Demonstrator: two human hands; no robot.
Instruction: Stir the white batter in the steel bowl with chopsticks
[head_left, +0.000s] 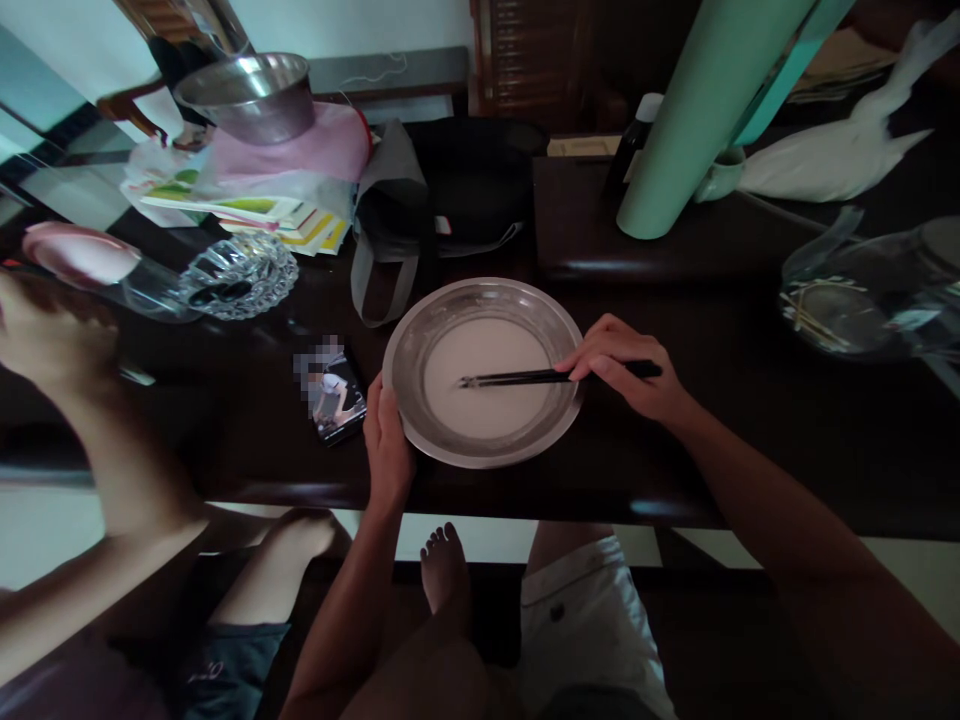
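Observation:
A round metal plate (420, 330) with pale batter in its middle sits on the dark table in front of me. My left hand (386, 440) grips the plate's left rim, fingers curled on the edge. My right hand (626, 370) is closed on a pair of black chopsticks (517, 378), whose tips lie in the batter near the plate's centre.
A phone (335, 392) lies just left of the plate. Behind it stand a glass ashtray (240, 275), a black bag (442, 190), books under a steel bowl (251, 95), and a green roll (697, 120). Another person's arm (82, 400) reaches in at the left. A glass jug (870, 290) is at right.

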